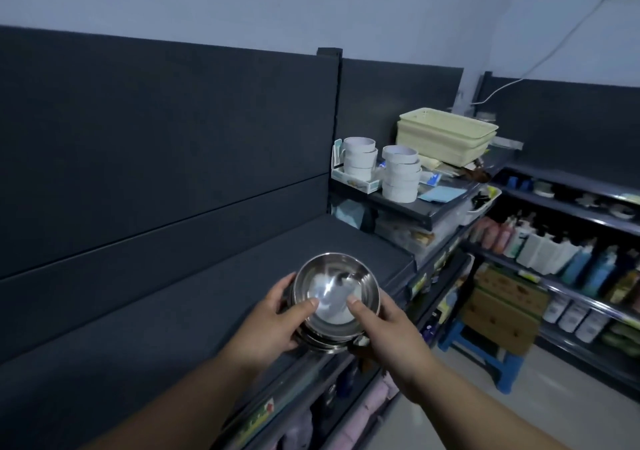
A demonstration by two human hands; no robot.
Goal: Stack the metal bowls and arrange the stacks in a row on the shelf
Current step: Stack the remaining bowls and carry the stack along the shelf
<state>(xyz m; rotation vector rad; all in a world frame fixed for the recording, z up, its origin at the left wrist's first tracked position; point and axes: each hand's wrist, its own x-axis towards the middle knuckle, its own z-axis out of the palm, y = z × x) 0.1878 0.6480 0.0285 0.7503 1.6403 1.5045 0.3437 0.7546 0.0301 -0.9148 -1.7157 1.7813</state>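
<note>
A stack of shiny metal bowls (pixel 334 276) is held over the front edge of the dark shelf (pixel 194 304), tilted toward me so its inside shows. My left hand (pixel 268 325) grips the stack's left side, thumb hooked over the rim. My right hand (pixel 388 328) grips the right side, thumb inside the rim too. The lower bowls show only as thin rims under the top one. I see no other bowls on the shelf.
Two piles of white tape rolls (pixel 400 174) and stacked cream baskets (pixel 446 136) sit on a higher shelf to the right. Bottles (pixel 554 252) and cardboard boxes (pixel 502 311) fill the racks at right. A blue stool (pixel 485 359) stands on the floor.
</note>
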